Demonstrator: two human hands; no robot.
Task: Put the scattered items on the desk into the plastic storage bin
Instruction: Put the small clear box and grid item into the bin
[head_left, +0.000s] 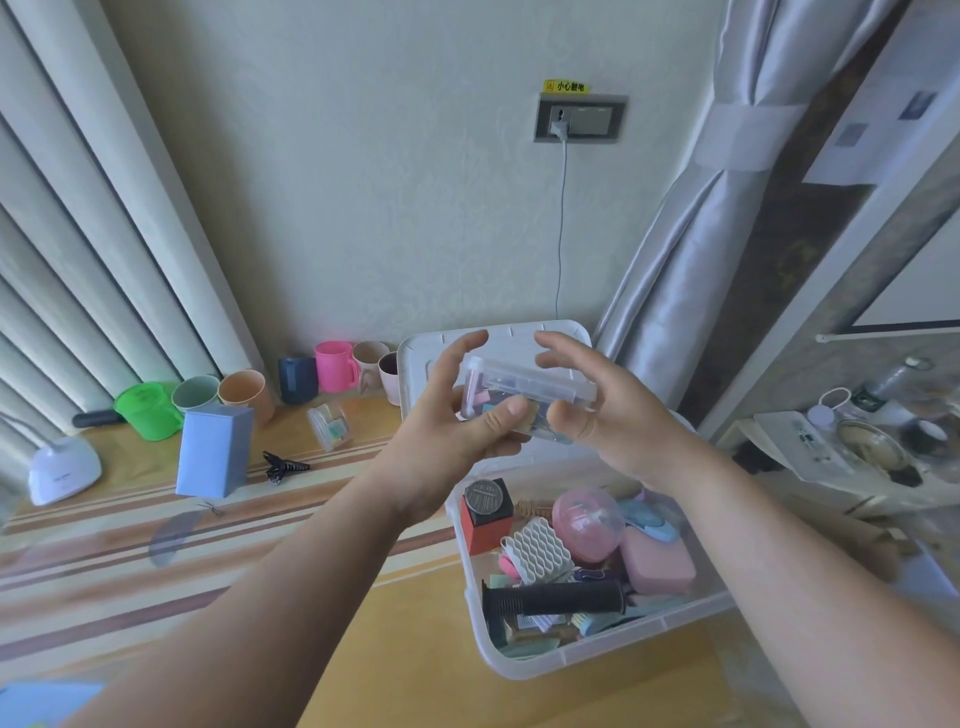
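A small clear plastic box (530, 387) with pastel clips inside hangs in the air above the storage bin (597, 657). My left hand (457, 410) grips its left end, thumb under and fingers over. My right hand (597, 405) holds its right end, thumb below and fingers curled over the top. The clear bin sits on the desk at right and holds several items: a pink ball (587, 525), a pink case (657, 566), a black handle grip (556, 597), a white honeycomb piece (535, 551) and a red box (485, 519).
On the desk at left lie a blue box (213, 449), a second clear clip box (330, 426), a black hair clip (283, 466), a white lamp base (62, 470) and a row of coloured cups (244, 389). The bin lid (415, 364) leans against the wall.
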